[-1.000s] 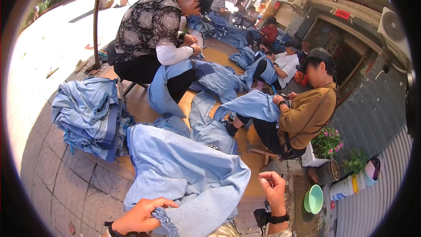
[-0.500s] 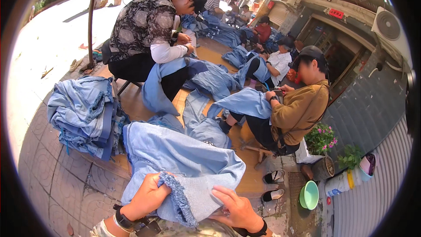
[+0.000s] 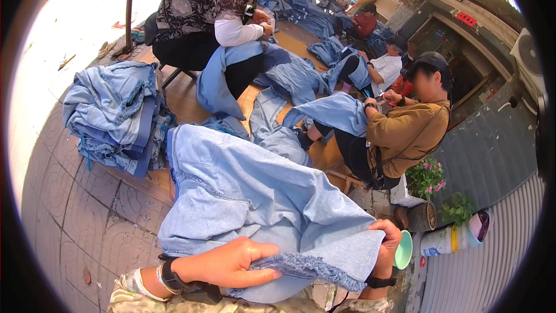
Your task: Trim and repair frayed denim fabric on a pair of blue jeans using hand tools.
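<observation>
Light blue jeans (image 3: 249, 191) lie spread in front of me, one leg end drawn toward me. My left hand (image 3: 229, 262) pinches the frayed hem (image 3: 313, 268) between thumb and fingers. At the other side of the leg end, my right hand (image 3: 387, 248) is closed round the denim, thumb on top and fingers partly hidden. The cloth between my hands is stretched sideways. Dark bands sit on both my wrists.
A stack of folded jeans (image 3: 113, 119) is at left on the paving. Co-workers sit ahead with denim on their laps, one in a brown top (image 3: 411, 122). At right are a green basin (image 3: 403, 250), a flower pot (image 3: 424, 179) and a bucket (image 3: 438, 242).
My right hand has gone from lying open by the leg to gripping its edge and has moved right. My left hand has shifted right and down; the hem now runs sideways.
</observation>
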`<state>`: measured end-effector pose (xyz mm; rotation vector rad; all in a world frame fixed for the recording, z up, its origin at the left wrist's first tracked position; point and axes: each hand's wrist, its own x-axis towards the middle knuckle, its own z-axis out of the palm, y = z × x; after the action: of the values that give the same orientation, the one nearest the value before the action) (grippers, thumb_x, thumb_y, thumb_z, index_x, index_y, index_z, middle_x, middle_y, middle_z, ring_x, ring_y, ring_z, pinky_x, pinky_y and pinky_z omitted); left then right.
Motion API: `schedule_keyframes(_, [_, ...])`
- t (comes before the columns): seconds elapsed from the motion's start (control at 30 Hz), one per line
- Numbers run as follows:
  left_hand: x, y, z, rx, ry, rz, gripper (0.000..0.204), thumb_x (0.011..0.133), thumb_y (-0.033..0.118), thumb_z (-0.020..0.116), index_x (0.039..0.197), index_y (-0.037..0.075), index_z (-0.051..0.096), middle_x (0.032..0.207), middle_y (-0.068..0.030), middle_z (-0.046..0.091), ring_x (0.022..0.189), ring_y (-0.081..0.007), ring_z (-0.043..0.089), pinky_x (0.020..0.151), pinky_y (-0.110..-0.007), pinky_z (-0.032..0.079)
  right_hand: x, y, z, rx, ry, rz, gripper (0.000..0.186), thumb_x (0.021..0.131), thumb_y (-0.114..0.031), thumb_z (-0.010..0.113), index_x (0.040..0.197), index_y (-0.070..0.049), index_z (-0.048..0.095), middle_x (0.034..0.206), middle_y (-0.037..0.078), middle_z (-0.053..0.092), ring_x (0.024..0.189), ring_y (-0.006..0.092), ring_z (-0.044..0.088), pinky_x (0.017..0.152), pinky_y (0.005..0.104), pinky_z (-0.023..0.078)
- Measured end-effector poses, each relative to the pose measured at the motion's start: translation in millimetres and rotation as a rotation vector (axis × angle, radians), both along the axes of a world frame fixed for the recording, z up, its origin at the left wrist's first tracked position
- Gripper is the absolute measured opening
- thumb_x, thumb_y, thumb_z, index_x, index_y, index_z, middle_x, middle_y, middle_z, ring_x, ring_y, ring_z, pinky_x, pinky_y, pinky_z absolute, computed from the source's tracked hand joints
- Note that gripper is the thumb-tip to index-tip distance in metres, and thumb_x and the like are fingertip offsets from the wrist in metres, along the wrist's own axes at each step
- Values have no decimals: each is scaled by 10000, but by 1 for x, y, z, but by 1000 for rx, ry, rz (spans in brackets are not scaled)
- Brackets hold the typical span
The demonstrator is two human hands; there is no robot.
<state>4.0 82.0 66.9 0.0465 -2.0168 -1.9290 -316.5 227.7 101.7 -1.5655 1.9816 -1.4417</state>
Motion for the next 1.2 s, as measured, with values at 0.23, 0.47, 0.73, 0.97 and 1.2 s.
schedule_keyframes(0.23, [-27,-10,1,35,62,16,252,919,230,617,1035,10,583,676,-33,565,587,-110,536,513,-259,435,-55,43,53,-84,87,-236,90,799,-72,603,781,-41,520,701,-24,475,631,66,437,571,209,340])
schedule_keyframes(0.47, [21,-51,-49,-576,-227,768,441,787,222,718,1157,36,567,1161,-154,564,1097,-307,535,941,-406,429,-137,95,35,-70,-22,-469,219,916,-186,513,1052,-22,563,959,61,601,820,168,581,748,307,475])
schedule_keyframes(0.73, [-12,-26,-88,-763,-425,501,728,818,417,654,1412,90,390,1490,-223,259,1400,-426,166,1088,-631,139,-167,118,61,-314,-655,-447,320,970,-335,507,1114,-60,587,991,62,646,727,128,597,614,267,478])
schedule_keyframes(0.97, [-32,-19,-88,-831,-474,337,727,847,482,608,1429,114,375,1501,-228,247,1402,-456,143,1081,-650,130,-217,156,21,-432,-700,-672,241,974,-322,506,927,-113,617,619,-36,562,374,21,317,347,171,249])
schedule_keyframes(1.2, [-47,-15,-95,-926,-503,146,667,864,485,587,1417,157,411,1495,-199,284,1392,-457,184,1046,-695,147,-155,92,66,-544,-567,-848,260,990,-328,477,903,-120,607,611,-56,525,396,19,331,366,164,239])
